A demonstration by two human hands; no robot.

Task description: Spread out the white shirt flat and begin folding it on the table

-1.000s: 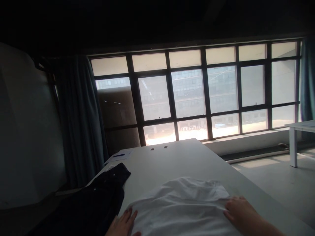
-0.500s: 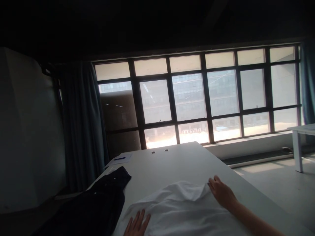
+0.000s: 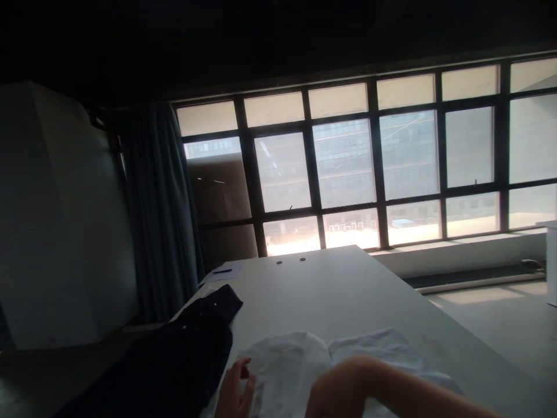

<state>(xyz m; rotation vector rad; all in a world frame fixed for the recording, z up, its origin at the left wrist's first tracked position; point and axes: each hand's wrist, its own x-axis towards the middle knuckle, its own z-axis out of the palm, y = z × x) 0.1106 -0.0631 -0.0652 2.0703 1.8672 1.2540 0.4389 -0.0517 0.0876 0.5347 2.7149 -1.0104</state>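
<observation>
A white cloth garment (image 3: 285, 363) lies spread and wrinkled at the near end of the table, with a fold running between its left and right parts. Over its left edge is my left hand (image 3: 237, 386), its fingers bent and apart, with no cloth visibly gripped. My right hand (image 3: 333, 392) reaches in across the garment with the wrist sharply bent. Its fingers drop below the picture's lower edge, so their hold is hidden. Left of the white cloth lies a dark garment (image 3: 187, 354) with small light buttons or studs, close to my left hand.
The white table (image 3: 313, 290) stretches toward the windows and has two round holes (image 3: 302, 259) at its far end. Papers (image 3: 228, 271) with a dark pen lie at the far left. A blue curtain (image 3: 161, 220) hangs left; another white table (image 3: 552, 261) stands at the right edge.
My right hand has left the cloth's far right corner and come inward and nearer. The cloth's right side now lies differently. My left hand's spread fingers have bent. The view has turned slightly left.
</observation>
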